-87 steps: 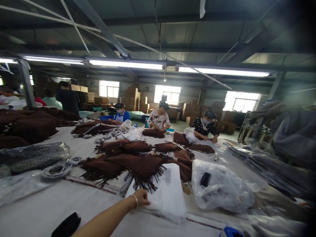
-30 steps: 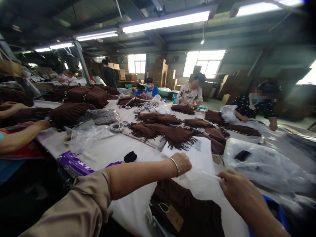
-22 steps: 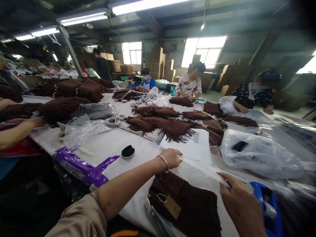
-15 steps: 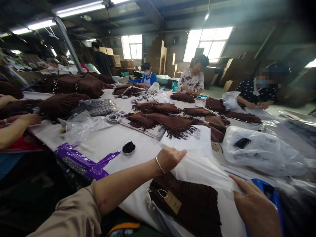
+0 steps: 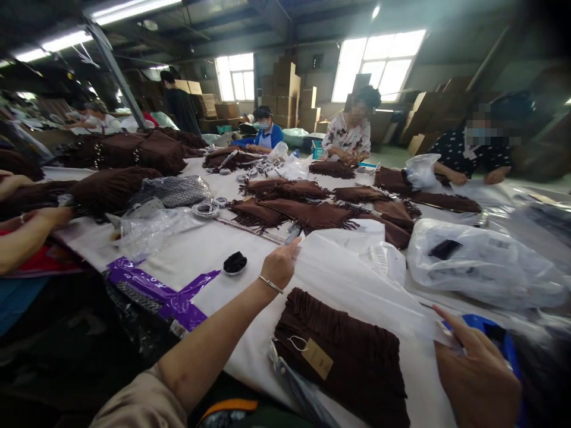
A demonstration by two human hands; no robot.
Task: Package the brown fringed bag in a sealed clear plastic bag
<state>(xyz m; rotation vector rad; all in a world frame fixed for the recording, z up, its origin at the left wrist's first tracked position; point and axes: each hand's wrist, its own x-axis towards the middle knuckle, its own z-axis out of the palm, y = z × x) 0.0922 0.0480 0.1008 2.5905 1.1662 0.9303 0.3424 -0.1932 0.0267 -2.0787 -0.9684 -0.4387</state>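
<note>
My left hand (image 5: 280,261) pinches one corner of a thin translucent white sheet (image 5: 357,276). At the sheet's other end, my right hand (image 5: 477,362) grips its edge with the index finger stretched along it. It hangs spread between both hands; plastic film or tissue paper, I cannot tell. Below it on the table lies a dark brown fringed bag (image 5: 343,362), flat, its fringe toward the far side. A tan tag (image 5: 317,358) on a white string rests on the bag. A wrapped grey strap (image 5: 294,380) runs along the bag's near left side.
Several brown fringed bags (image 5: 307,215) lie across the table. A clear plastic bag of items (image 5: 486,261) sits at right. Purple tape (image 5: 187,297) marks the left edge near a small white dish (image 5: 235,263) holding something black. Co-workers sit opposite; another person's arm (image 5: 35,232) reaches in from the left.
My left hand has moved left and up, my right hand slightly right and down, so the sheet is stretched wider. More of the brown bag's fringe now shows.
</note>
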